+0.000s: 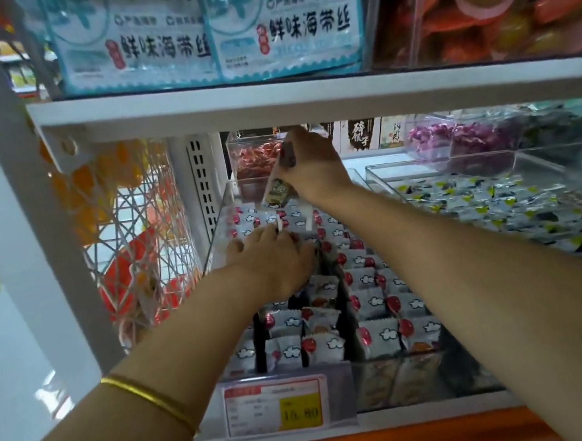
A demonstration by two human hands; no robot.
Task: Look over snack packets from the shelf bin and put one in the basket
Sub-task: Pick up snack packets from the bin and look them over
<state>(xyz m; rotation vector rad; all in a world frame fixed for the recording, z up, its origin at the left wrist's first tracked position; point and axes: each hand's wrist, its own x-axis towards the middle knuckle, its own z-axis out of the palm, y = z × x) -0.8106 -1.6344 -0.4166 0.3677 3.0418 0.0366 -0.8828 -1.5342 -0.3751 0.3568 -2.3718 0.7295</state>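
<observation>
Rows of cloud-printed snack packets (288, 350) fill the clear shelf bin (215, 230), where the left hand (272, 256) digs in, fingers curled among them, grip hidden. The right hand (312, 165) pinches one darker packet (277, 187) aloft, apparently for inspection.

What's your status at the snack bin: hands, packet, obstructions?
Right hand holds one packet above the bin. Left hand down among other packets, grip unclear. Shelf edge close overhead.
</observation>
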